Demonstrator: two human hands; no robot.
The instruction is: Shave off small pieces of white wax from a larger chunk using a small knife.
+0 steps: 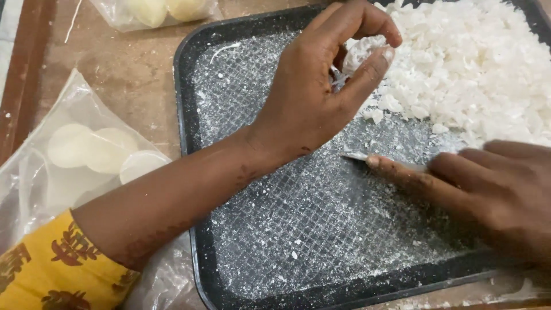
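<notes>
A black tray (189, 115) with a gridded, powder-dusted floor fills most of the view. A heap of white flaky pieces (470, 69) lies in its far right part. My left hand (315, 97) hovers over the tray at the heap's left edge, fingers curled around a small white translucent piece (363, 51). My right hand (488, 189) rests low on the tray's right side and holds a knife; its pointed metal blade tip (353, 156) shows beyond the extended forefinger. The handle is hidden under the hand.
A clear plastic bag (86, 155) with round pale discs lies left of the tray under my forearm. Another bag (155, 11) with pale round pieces sits at the top left. The brown tabletop (126, 69) has a wooden edge at far left.
</notes>
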